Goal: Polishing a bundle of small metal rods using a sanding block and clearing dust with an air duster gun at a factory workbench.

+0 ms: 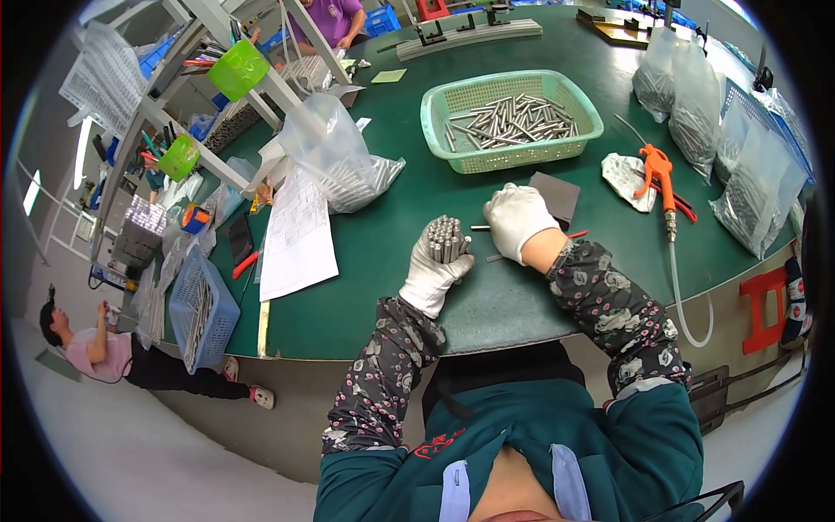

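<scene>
In my gloved left hand (433, 268) stands a bundle of short metal rods (446, 241), their ends pointing up, with my fingers wrapped round them. Just to its right, my gloved right hand (519, 222) is closed low over the green table. A thin metal rod (480, 228) sticks out on its left side, and a thin red end (577, 233) shows on its right. Whether these are one piece, and what the fingers grip, is hidden. Beside that hand lies a dark square sheet (561, 198). Beyond it, a light green basket (513, 163) contains many loose metal rods (517, 120).
An orange air blow gun (658, 178) with a hose lies by a white cloth (628, 181) on the right. Bags of rods (694, 130) line the right edge. At left are a bag (335, 161), paper sheets (297, 239) and a blue basket (228, 320). Other people are farther off.
</scene>
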A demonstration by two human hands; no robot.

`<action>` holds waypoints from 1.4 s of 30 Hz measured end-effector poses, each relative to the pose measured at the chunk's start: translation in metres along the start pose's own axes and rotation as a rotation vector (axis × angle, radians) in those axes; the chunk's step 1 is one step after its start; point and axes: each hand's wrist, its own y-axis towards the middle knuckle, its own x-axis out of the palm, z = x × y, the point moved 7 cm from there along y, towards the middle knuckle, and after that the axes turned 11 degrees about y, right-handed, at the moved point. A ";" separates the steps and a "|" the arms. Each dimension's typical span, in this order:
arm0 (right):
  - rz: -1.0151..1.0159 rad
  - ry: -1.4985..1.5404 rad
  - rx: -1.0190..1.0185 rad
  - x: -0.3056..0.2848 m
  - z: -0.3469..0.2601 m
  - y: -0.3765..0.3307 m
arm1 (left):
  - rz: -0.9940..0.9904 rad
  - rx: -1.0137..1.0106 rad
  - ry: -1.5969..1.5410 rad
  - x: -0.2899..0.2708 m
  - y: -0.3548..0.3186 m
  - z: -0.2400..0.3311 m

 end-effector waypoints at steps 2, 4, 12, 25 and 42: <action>0.012 0.148 -0.001 -0.007 0.001 -0.004 | 0.007 -0.018 -0.024 0.000 -0.002 0.000; 0.054 0.353 -0.025 -0.017 -0.001 -0.013 | 0.035 -0.051 -0.020 -0.002 -0.002 -0.002; 0.044 1.342 0.127 0.008 0.003 -0.019 | -0.083 0.117 0.003 0.005 0.005 -0.013; 0.093 1.474 0.104 -0.002 -0.003 -0.025 | 0.068 0.297 0.293 -0.004 0.006 -0.022; -0.020 1.581 0.250 0.008 -0.005 -0.025 | -0.039 0.128 0.019 0.006 0.006 -0.018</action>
